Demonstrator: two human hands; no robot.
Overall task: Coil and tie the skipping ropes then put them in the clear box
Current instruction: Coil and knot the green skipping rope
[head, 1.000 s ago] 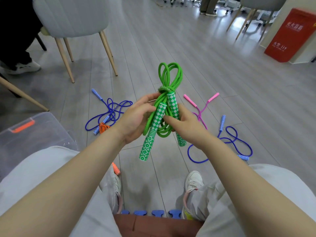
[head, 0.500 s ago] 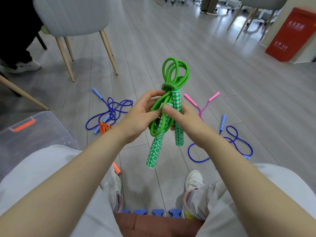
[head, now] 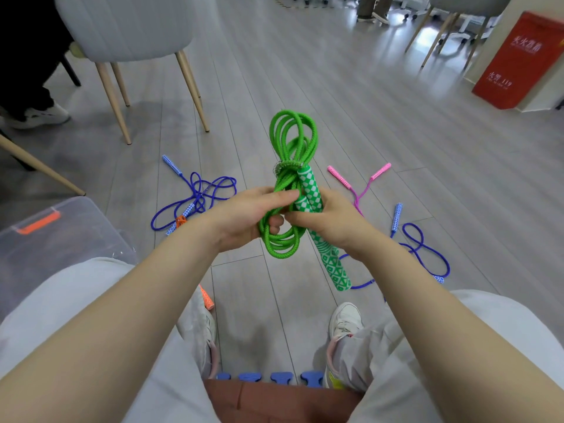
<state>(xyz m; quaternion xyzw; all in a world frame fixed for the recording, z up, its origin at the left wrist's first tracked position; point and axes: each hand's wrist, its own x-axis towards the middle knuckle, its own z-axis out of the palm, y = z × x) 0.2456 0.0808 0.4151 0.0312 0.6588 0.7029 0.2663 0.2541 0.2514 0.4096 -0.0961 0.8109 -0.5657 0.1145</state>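
Observation:
I hold a coiled green skipping rope [head: 291, 138] upright in front of me, its loops bound near the top by a wrap of cord. My left hand [head: 244, 219] grips the loops at mid-height, fingers through the lower loop. My right hand [head: 332, 222] clasps the two green-and-white handles [head: 331, 264], one pointing down to the right. The clear box [head: 61, 236] with an orange latch sits at my left knee. Loose ropes lie on the floor: a blue one [head: 198, 193] to the left, a pink one [head: 360, 184] and another blue one [head: 424, 248] to the right.
An orange handle [head: 206, 300] pokes out by my left shoe. A grey chair with wooden legs [head: 128, 56] stands at the back left, a person's shoe [head: 39, 116] beside it. A red cabinet [head: 515, 59] stands at the far right. More chair legs are behind.
The lower handle has swung from the left side to the right side of the bundle. Both hands have closed tighter together around the coil's middle.

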